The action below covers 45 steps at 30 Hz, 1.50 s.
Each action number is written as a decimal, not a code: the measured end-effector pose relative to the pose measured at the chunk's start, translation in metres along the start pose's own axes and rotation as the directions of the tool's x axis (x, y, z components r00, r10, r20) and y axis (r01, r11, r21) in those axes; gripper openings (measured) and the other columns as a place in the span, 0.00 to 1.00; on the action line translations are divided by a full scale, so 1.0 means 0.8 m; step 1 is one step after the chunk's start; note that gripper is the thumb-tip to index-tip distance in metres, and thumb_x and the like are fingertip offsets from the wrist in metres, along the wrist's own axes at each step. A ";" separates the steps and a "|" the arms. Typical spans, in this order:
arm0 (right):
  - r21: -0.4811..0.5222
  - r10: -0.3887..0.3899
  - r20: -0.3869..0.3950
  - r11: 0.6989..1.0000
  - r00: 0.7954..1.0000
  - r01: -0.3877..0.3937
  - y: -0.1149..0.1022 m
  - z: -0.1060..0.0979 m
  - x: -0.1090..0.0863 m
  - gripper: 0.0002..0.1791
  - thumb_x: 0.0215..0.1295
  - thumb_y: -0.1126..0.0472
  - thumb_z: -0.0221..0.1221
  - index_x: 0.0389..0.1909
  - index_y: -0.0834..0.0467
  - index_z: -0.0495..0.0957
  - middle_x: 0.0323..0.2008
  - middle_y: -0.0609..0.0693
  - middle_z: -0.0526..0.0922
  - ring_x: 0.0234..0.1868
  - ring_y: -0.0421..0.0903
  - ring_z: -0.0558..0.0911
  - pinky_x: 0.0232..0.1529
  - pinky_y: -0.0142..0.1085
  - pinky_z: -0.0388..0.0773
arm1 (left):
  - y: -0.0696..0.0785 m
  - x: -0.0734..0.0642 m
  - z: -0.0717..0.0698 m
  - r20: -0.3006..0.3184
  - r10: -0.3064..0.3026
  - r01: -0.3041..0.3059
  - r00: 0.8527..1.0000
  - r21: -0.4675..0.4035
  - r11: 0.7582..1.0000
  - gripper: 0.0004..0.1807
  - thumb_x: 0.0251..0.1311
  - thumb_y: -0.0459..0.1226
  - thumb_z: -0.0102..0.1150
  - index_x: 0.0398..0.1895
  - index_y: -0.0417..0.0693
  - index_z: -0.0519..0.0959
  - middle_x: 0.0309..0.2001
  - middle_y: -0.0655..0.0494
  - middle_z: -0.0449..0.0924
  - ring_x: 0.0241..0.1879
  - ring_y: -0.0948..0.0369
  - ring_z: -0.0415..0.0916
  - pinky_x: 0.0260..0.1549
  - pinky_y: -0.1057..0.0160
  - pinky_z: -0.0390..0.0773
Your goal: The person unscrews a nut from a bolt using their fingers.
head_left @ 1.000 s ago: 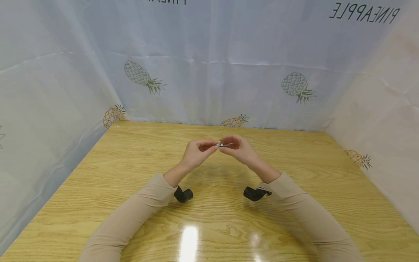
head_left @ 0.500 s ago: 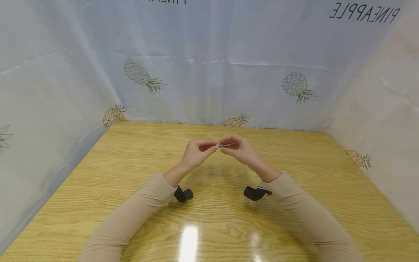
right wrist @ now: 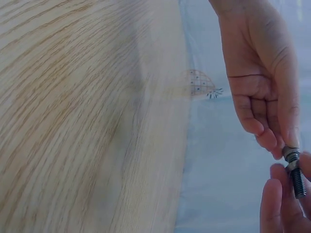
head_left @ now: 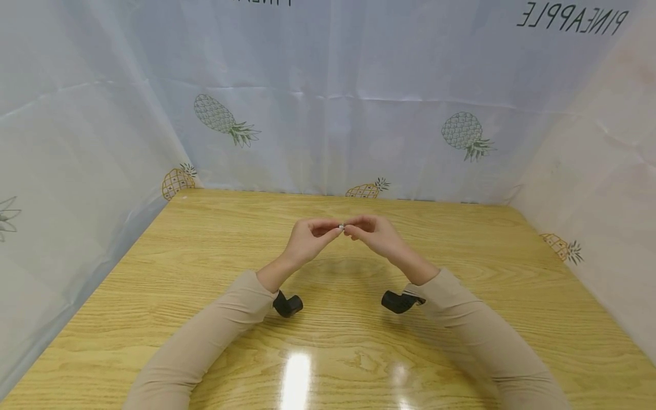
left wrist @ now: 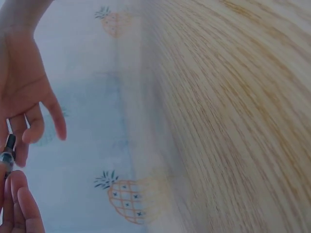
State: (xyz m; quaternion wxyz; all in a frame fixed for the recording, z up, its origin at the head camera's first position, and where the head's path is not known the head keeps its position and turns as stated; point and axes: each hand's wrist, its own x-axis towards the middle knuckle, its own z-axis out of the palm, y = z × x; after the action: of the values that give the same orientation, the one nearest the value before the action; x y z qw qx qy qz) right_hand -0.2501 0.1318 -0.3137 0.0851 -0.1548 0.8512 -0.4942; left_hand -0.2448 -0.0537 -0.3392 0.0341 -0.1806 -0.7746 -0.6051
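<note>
Both hands meet at a small metal bolt (right wrist: 299,184) held in the air above the table. My left hand (head_left: 304,241) pinches the bolt's head end between thumb and fingertips. On the threaded shank sits a nut (right wrist: 293,165), with the thumb and fingertips of my right hand (head_left: 378,234) on either side of it. In the left wrist view, the shank's dark end sticks out past the nut, and my left hand (left wrist: 22,206) shows at the lower left. Fingers largely cover the bolt in the head view.
The wooden table (head_left: 338,330) lies under both forearms. A pale curtain (head_left: 328,131) with printed pineapples encloses the back and sides. Dark wrist camera mounts (head_left: 289,306) hang below the sleeves.
My right thumb and fingers were farther apart, with the shank showing between them. They have come together onto the nut and cover the shank. My left hand has stayed still.
</note>
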 end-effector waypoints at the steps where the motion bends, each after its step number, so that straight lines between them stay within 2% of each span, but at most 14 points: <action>1: 0.002 -0.016 -0.003 1.000 1.000 0.016 0.000 0.000 0.000 0.18 0.67 0.56 0.55 0.53 0.60 0.75 0.51 0.60 0.79 0.53 0.56 0.78 0.55 0.47 0.76 | 0.000 0.000 0.000 -0.001 0.006 -0.006 1.000 -0.001 1.000 0.14 0.60 0.36 0.60 0.46 0.39 0.82 0.46 0.42 0.82 0.44 0.52 0.82 0.42 0.64 0.82; 5: 0.030 -0.063 0.000 0.998 0.998 0.063 0.000 -0.002 -0.002 0.21 0.63 0.59 0.59 0.56 0.60 0.71 0.56 0.60 0.75 0.55 0.57 0.78 0.54 0.44 0.78 | -0.006 0.002 0.000 -0.002 0.013 -0.013 1.000 -0.005 1.000 0.13 0.60 0.37 0.60 0.46 0.40 0.82 0.45 0.42 0.83 0.43 0.54 0.82 0.42 0.64 0.82; 8: 0.041 -0.042 0.015 0.998 0.999 0.041 0.000 -0.002 -0.001 0.22 0.66 0.54 0.57 0.59 0.58 0.70 0.56 0.60 0.76 0.55 0.58 0.77 0.56 0.49 0.76 | -0.006 0.002 0.000 0.000 0.003 -0.003 1.000 -0.001 1.000 0.13 0.60 0.38 0.60 0.46 0.41 0.82 0.46 0.44 0.83 0.43 0.54 0.82 0.42 0.64 0.82; 11: 0.034 0.000 0.024 0.999 1.000 -0.001 0.000 -0.002 0.000 0.21 0.69 0.50 0.52 0.56 0.59 0.73 0.51 0.62 0.79 0.53 0.60 0.77 0.58 0.53 0.72 | -0.005 0.003 0.000 -0.001 -0.005 0.005 1.000 0.002 1.000 0.13 0.60 0.38 0.60 0.46 0.42 0.82 0.46 0.45 0.83 0.44 0.55 0.82 0.42 0.64 0.82; 15: 0.028 0.024 0.015 0.999 1.000 -0.024 -0.001 -0.001 0.000 0.19 0.69 0.51 0.51 0.53 0.59 0.76 0.49 0.60 0.81 0.52 0.60 0.78 0.58 0.53 0.72 | -0.005 0.003 0.000 -0.003 -0.003 0.003 1.000 0.006 1.000 0.13 0.60 0.38 0.60 0.46 0.42 0.82 0.46 0.45 0.83 0.43 0.55 0.82 0.42 0.64 0.82; 18: 0.013 -0.019 -0.004 1.000 1.000 0.019 -0.001 -0.001 -0.002 0.18 0.67 0.56 0.56 0.53 0.60 0.75 0.51 0.59 0.79 0.53 0.57 0.78 0.55 0.48 0.76 | -0.005 0.002 0.000 -0.002 0.008 -0.008 1.000 0.002 1.000 0.13 0.60 0.37 0.59 0.46 0.40 0.82 0.45 0.43 0.83 0.43 0.54 0.82 0.42 0.64 0.82; 22: 0.019 -0.058 -0.013 0.998 0.998 0.058 -0.002 -0.001 -0.004 0.22 0.64 0.59 0.59 0.56 0.63 0.71 0.56 0.60 0.75 0.55 0.56 0.77 0.53 0.45 0.78 | -0.004 0.002 0.001 -0.004 0.013 -0.013 1.000 0.002 1.000 0.13 0.60 0.36 0.59 0.46 0.39 0.82 0.45 0.42 0.83 0.43 0.54 0.82 0.42 0.64 0.82; 27: 0.009 0.010 0.000 1.000 1.000 -0.010 -0.002 -0.001 -0.003 0.23 0.68 0.50 0.52 0.58 0.59 0.71 0.53 0.59 0.78 0.53 0.57 0.78 0.58 0.51 0.73 | -0.004 0.002 0.001 -0.006 -0.007 0.007 1.000 0.003 1.000 0.13 0.60 0.38 0.60 0.45 0.42 0.82 0.45 0.44 0.83 0.44 0.54 0.82 0.43 0.64 0.82; 31: 0.006 0.053 0.012 0.999 0.999 -0.053 -0.001 -0.001 -0.003 0.22 0.70 0.49 0.50 0.55 0.59 0.75 0.48 0.59 0.81 0.52 0.58 0.78 0.60 0.54 0.70 | -0.003 0.001 0.001 -0.005 -0.010 0.010 1.000 0.011 1.000 0.13 0.60 0.38 0.60 0.46 0.41 0.82 0.46 0.44 0.83 0.44 0.54 0.82 0.43 0.64 0.82; 35: -0.002 0.010 -0.010 1.000 1.000 -0.010 0.000 -0.001 -0.003 0.18 0.67 0.55 0.55 0.54 0.58 0.75 0.52 0.58 0.79 0.54 0.55 0.77 0.57 0.50 0.74 | -0.004 0.001 0.000 -0.005 -0.001 0.001 1.000 0.005 1.000 0.13 0.60 0.37 0.59 0.46 0.40 0.82 0.46 0.42 0.83 0.44 0.53 0.82 0.43 0.63 0.82; 39: -0.012 -0.061 -0.008 0.998 0.998 0.061 0.002 -0.002 -0.004 0.22 0.63 0.58 0.59 0.57 0.59 0.71 0.57 0.60 0.74 0.56 0.56 0.76 0.56 0.48 0.75 | -0.005 0.001 0.000 -0.006 0.007 -0.007 1.000 -0.005 1.000 0.13 0.60 0.36 0.59 0.46 0.39 0.82 0.46 0.41 0.82 0.43 0.52 0.82 0.42 0.64 0.82; 42: -0.005 -0.044 0.013 0.999 0.999 0.044 0.002 -0.003 -0.003 0.23 0.65 0.54 0.57 0.59 0.57 0.70 0.57 0.60 0.75 0.57 0.56 0.75 0.58 0.50 0.73 | -0.006 0.001 0.001 -0.007 0.016 -0.016 1.000 0.002 1.000 0.14 0.60 0.36 0.59 0.46 0.38 0.82 0.46 0.41 0.82 0.43 0.53 0.82 0.42 0.64 0.82; 45: 0.001 -0.013 0.035 1.000 0.999 0.013 0.001 -0.002 -0.002 0.23 0.69 0.50 0.51 0.59 0.59 0.71 0.53 0.61 0.78 0.55 0.58 0.77 0.58 0.52 0.73 | -0.006 0.001 0.000 -0.009 0.007 -0.007 1.000 0.004 1.000 0.14 0.60 0.37 0.60 0.47 0.39 0.82 0.46 0.42 0.83 0.44 0.53 0.82 0.43 0.64 0.82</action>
State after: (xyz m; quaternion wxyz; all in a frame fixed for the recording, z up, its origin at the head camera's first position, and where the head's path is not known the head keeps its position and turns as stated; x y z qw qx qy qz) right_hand -0.2491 0.1337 -0.3134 0.0966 -0.1690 0.8483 -0.4924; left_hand -0.2473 -0.0543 -0.3436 0.0402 -0.1804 -0.7749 -0.6044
